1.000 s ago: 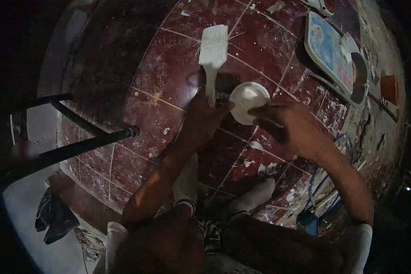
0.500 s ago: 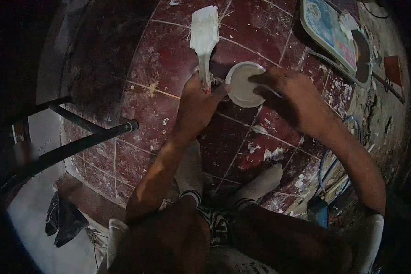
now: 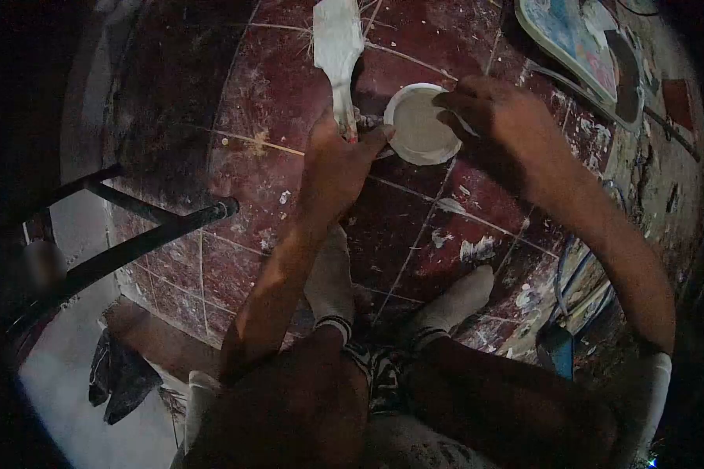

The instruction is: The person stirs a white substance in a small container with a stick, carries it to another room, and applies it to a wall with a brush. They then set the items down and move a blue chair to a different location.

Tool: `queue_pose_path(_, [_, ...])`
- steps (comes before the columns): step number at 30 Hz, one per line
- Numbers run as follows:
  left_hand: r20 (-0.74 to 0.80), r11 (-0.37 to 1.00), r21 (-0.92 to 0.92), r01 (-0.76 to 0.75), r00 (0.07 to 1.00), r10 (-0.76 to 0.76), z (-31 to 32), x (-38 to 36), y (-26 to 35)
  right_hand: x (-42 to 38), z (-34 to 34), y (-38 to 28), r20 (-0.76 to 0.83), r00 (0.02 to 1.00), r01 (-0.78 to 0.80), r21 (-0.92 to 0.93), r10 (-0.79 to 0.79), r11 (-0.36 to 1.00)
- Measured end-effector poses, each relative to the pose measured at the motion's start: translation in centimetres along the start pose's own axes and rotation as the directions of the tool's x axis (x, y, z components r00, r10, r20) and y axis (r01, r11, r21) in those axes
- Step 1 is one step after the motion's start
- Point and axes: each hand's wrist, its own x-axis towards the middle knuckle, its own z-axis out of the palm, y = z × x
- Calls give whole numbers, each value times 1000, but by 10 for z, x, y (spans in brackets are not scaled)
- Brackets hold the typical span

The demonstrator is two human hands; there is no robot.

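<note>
A white-coated brush (image 3: 338, 51) points away from me, its handle gripped in my left hand (image 3: 332, 168). The thumb of that hand also reaches the left rim of a round, pale container (image 3: 424, 125). My right hand (image 3: 508, 133) is at the container's right side, with fingers bent over its rim. Inside the container is a greyish, smooth surface. Whether the right fingers pinch the rim or something small there is too dark to tell.
Dark red floor tiles (image 3: 391, 234) carry white splashes. A black metal frame (image 3: 141, 242) stands at left, near a dark cloth (image 3: 121, 379). At the upper right leans a colourful panel (image 3: 575, 47); a blue object (image 3: 556, 349) and cables lie below it.
The brush and the container have shifted up and slightly left in view, along with both hands. My right hand's fingers have moved higher along the container's right rim.
</note>
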Motion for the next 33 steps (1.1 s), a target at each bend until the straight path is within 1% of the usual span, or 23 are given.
queue_pose_path(2, [17,999,-16,-42,999,43,2,8,-21,-3,8,4,-30,999,25,25,-24,999])
queue_pose_path(3, [38,996,-29,-82,996,83,1,9,-22,-5,11,6,-192,969,165,46,-154,985])
queue_pose_path(5, [42,995,-85,-47,998,50,2,3,-19,-6,13,8,-349,894,315,46,-280,948])
queue_pose_path(6, [55,989,-144,-18,998,26,2,1,-15,-3,5,6,-226,962,156,-19,-156,988])
queue_pose_path(7, [44,989,-148,-16,999,23,3,4,-23,-1,-1,3,-109,994,2,-107,-14,994])
queue_pose_path(8, [48,986,-160,-54,997,62,7,10,-38,0,-1,1,-107,994,12,-114,-24,993])
queue_pose_path(10, [45,978,-185,-98,993,108,12,15,-45,-1,2,-1,-102,995,-1,56,7,998])
queue_pose_path(11, [108,936,-350,-28,992,70,15,15,-48,-3,1,-4,-99,995,3,45,1,999])
queue_pose_path(12, [178,866,-498,51,983,45,15,15,-46,-6,0,-7,-71,997,44,105,-36,993])
queue_pose_path(13, [171,862,-505,46,984,47,15,13,-44,-6,-1,-9,-47,996,83,168,-76,982])
queue_pose_path(15, [223,715,-690,112,973,63,14,8,-37,-3,-5,-6,-15,999,46,156,-45,987])
queue_pose_path(17, [231,705,-697,130,972,49,16,9,-40,-1,-10,-7,-109,988,81,-261,-112,962])
queue_pose_path(18, [246,697,-700,155,969,32,17,10,-41,-1,-8,-8,-108,987,84,-270,-117,959])
queue_pose_path(19, [241,690,-709,149,970,38,17,10,-42,-1,-2,-11,-98,992,74,-38,-77,997])
queue_pose_path(20, [259,699,-697,160,965,38,16,9,-43,-2,-1,-12,-77,996,55,193,-41,980])
queue_pose_path(21, [275,708,-685,170,961,36,15,9,-43,-2,-6,-12,-73,996,60,181,-48,982])
queue_pose_path(23, [238,681,-714,164,971,16,20,4,-40,0,-16,-12,122,992,-26,-45,31,999])
queue_pose_path(24, [209,659,-734,165,978,-12,22,3,-39,2,-17,-12,123,992,-22,-53,28,998])
queue_pose_path(25, [208,655,-738,163,978,-9,23,5,-42,3,-15,-11,64,997,-31,-47,34,998])
queue_pose_path(27, [234,831,-536,146,972,-20,23,10,-50,5,-12,-8,-59,997,-48,-32,46,998])
queue_pose_path(28, [233,829,-540,144,972,-18,23,9,-50,4,-11,-8,-58,997,-48,-36,45,998])
queue_pose_path(31, [225,733,-665,141,974,17,24,6,-50,2,-15,-13,4,999,31,67,-32,997])
queue_pose_path(33, [250,756,-634,162,968,1,24,7,-51,6,-27,-20,15,991,-127,-156,131,980])
